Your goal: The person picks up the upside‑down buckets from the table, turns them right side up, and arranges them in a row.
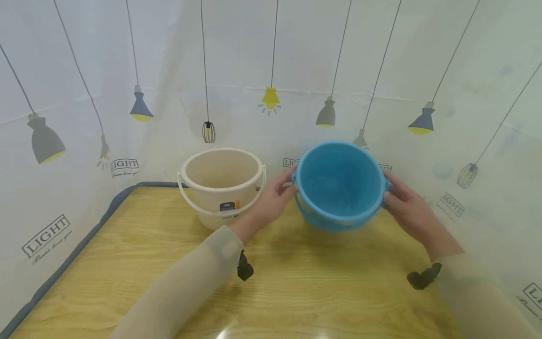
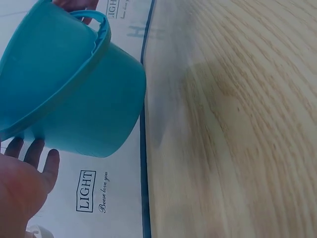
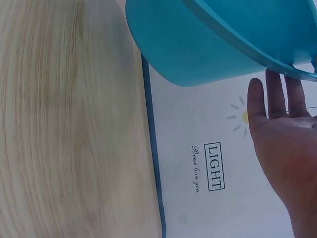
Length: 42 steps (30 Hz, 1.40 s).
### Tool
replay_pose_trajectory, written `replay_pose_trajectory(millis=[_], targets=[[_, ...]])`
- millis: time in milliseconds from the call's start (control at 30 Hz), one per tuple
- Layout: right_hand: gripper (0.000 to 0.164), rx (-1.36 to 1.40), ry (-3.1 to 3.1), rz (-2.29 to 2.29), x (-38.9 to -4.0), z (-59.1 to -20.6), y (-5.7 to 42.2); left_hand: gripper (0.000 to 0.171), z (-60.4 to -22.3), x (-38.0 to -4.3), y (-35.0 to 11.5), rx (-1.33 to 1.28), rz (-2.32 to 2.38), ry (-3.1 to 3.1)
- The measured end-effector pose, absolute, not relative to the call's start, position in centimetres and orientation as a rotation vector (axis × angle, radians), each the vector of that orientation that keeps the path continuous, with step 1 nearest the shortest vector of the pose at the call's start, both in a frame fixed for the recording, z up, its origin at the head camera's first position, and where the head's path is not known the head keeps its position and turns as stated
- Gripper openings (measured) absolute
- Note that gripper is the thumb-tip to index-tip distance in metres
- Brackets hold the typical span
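Observation:
A blue bucket [image 1: 340, 183] is held up over the table, its mouth tipped toward me so that the inside shows. My left hand [image 1: 271, 201] grips the left side of its rim between thumb and fingers. On the opposite side, my right hand [image 1: 407, 212] holds the rim in the same way. The bucket's handle hangs down along its front. Seen from the left wrist, the bucket [image 2: 106, 101] is raised off the wood, its base facing the tabletop side. The right wrist view has the fingertips of the right hand [image 3: 285, 144] beneath the rim.
Left of the blue bucket, a cream bucket [image 1: 201, 193] stands upright on the wooden table [image 1: 296, 292], its white handle lowered across the front. Behind the table hangs a white sheet [image 1: 241, 56] printed with lamps. A dark blue edge strip [image 1: 101, 219] borders the tabletop.

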State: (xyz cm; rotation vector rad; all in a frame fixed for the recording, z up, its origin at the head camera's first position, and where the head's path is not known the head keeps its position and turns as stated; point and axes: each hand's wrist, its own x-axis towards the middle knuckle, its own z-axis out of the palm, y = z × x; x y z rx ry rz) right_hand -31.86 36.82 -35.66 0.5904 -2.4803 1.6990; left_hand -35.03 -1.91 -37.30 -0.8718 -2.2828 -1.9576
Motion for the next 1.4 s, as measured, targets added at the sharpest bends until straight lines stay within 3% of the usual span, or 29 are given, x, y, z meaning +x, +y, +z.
replay_pose_trajectory(millis=[600, 1400], targets=[[0.06, 0.641, -2.259, 2.105, -33.3, -35.7, 35.7, 0.052, -37.0, -36.6, -0.9, -0.643, -2.138, -2.252], [0.063, 0.375, -2.353, 2.277, -35.8, -36.4, 34.9, 0.051, -37.4, -38.2, -0.1, -0.451, -2.255, -2.299]])
